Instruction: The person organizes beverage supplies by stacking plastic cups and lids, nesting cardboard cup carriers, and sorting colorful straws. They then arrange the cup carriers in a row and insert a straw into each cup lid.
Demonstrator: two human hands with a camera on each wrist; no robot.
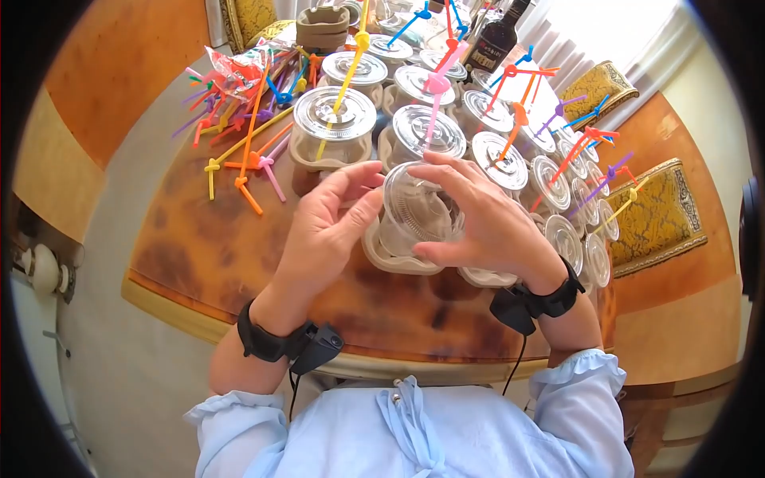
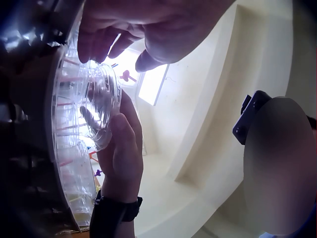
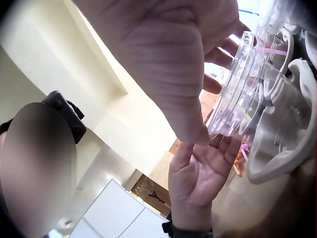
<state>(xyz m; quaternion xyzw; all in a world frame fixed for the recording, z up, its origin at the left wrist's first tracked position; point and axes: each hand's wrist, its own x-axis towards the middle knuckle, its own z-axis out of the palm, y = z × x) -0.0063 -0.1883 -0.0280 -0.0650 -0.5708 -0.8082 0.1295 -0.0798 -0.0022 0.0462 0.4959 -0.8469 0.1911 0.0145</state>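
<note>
A clear round plastic lid [image 1: 405,209] stands tilted over a cup in a beige holder [image 1: 410,265] at the near side of the group. My right hand [image 1: 486,215] grips the lid's rim, thumb low and fingers on the far side. In the left wrist view the right thumb [image 2: 121,129] presses against the lid's edge. My left hand [image 1: 331,211] is at the lid's left side, fingers loosely bent with the fingertips close to its rim. In the right wrist view the left palm [image 3: 203,176] faces up below the lid [image 3: 233,91].
Several lidded cups [image 1: 335,115] with knotted straws crowd the table [image 1: 239,239] behind and right of my hands. At the left lie loose coloured straws [image 1: 251,163] and a plastic bag [image 1: 239,72]. Stacked beige holders [image 1: 323,30] and a dark bottle [image 1: 496,44] stand farther back.
</note>
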